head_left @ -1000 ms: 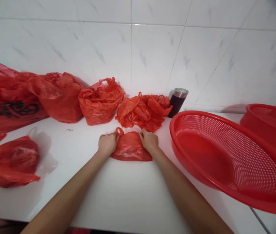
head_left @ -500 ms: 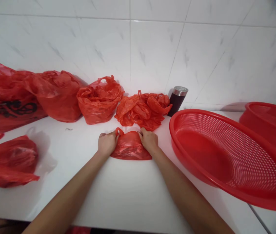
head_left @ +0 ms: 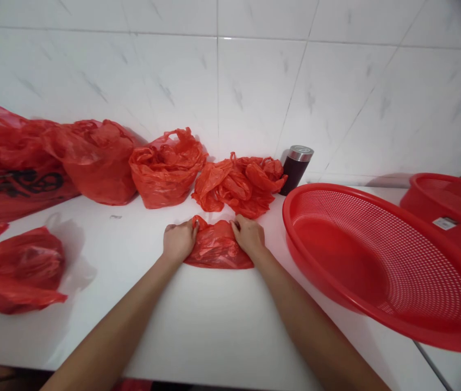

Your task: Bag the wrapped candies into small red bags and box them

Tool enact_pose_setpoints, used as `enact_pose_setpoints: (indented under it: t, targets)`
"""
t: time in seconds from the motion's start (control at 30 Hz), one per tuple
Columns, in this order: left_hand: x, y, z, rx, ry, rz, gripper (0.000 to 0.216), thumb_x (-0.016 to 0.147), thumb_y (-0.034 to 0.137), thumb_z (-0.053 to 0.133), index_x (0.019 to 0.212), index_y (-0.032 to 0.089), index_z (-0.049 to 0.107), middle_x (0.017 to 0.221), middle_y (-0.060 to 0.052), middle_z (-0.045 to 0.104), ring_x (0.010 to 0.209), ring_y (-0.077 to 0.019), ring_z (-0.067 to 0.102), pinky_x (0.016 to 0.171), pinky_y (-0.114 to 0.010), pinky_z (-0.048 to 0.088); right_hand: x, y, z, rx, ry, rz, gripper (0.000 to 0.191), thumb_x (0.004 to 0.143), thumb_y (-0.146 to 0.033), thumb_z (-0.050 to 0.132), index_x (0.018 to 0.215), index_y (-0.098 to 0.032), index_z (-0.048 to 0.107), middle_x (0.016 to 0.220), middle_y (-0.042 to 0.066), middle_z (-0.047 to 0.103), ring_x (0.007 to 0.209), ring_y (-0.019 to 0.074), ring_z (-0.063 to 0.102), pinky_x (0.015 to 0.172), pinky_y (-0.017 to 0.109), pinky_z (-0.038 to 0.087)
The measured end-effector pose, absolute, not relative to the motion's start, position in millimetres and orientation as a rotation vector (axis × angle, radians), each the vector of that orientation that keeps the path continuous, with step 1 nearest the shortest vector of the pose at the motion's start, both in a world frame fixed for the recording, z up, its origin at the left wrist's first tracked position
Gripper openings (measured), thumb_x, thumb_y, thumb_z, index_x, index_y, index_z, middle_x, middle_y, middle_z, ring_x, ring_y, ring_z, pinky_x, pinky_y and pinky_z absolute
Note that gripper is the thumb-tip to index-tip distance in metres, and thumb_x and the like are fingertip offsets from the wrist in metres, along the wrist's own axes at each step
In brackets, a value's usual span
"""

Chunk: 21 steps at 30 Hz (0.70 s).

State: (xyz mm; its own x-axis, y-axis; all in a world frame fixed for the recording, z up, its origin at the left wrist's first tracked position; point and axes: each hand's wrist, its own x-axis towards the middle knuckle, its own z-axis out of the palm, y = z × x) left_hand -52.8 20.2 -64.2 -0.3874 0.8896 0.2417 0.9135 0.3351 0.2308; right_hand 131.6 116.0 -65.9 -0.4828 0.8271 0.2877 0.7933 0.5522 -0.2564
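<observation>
A small red plastic bag rests on the white table in front of me, with something inside that I cannot make out. My left hand is closed on the bag's left upper edge. On the opposite side, my right hand grips the right upper edge, its fingers curled over the plastic. Just behind my hands lies a crumpled heap of red plastic bags.
Fuller red bags line the tiled wall to the left. A knotted red bag sits at near left. On the right are a large red colander, a second red basket and a dark flask with a silver lid.
The plastic between my hands has shifted a little, and the loop by my left fingers is flatter. Both hands stay in nearly the same place on the bag.
</observation>
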Motion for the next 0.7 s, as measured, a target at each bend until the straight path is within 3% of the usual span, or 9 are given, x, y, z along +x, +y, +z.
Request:
enact_pose_setpoints:
  t: [0.17,0.37,0.47,0.57,0.7]
  targets:
    - [-61,15,-62,-1.543,-2.693,-0.84,0.042,0.091,0.045,0.036,0.071,0.019,0.062,0.079,-0.015,0.071,0.086,-0.0308,0.066,0.085,-0.043,0.043,131,114,-67,-1.302,-2.341,0.093,0.026,0.096,-0.038,0.043,0.094,-0.019,0.061,0.095,0.005,0.068,0.086,0.019,0.058,0.072,0.027,0.035]
    - [-77,5,-54,-1.26,-2.852,-1.575,0.044,0.089,0.051,0.037,0.06,0.02,0.048,0.052,0.001,0.052,0.051,-0.0151,0.052,0.055,-0.029,0.041,130,114,-71,-1.258,-2.339,0.107,0.028,0.097,-0.032,0.039,0.091,-0.02,0.063,0.087,0.005,0.068,0.079,0.0179,0.058,0.067,0.026,0.034]
    - [-76,-1,-45,-1.185,-2.812,-1.945,0.042,0.083,0.054,0.04,0.057,0.021,0.043,0.046,0.003,0.043,0.045,-0.0131,0.046,0.05,-0.026,0.038,131,115,-73,-1.237,-2.343,0.127,0.026,0.096,-0.03,0.041,0.089,-0.019,0.063,0.084,0.006,0.068,0.077,0.0174,0.058,0.066,0.026,0.034]
    - [-79,-6,-36,-1.107,-2.791,-2.212,0.036,0.078,0.051,0.047,0.058,0.02,0.046,0.047,0.004,0.043,0.046,-0.0119,0.045,0.051,-0.025,0.039,132,117,-72,-1.211,-2.328,0.149,0.026,0.097,-0.029,0.04,0.091,-0.017,0.063,0.086,0.006,0.068,0.079,0.0176,0.059,0.068,0.026,0.035]
    - [-87,-14,-27,-0.944,-2.796,-2.417,0.026,0.076,0.041,0.05,0.069,0.016,0.055,0.059,0.0,0.054,0.049,-0.0112,0.049,0.053,-0.024,0.041,134,116,-71,-1.118,-2.319,0.201,0.029,0.098,-0.034,0.039,0.095,-0.018,0.063,0.089,0.005,0.068,0.083,0.0165,0.059,0.074,0.025,0.039]
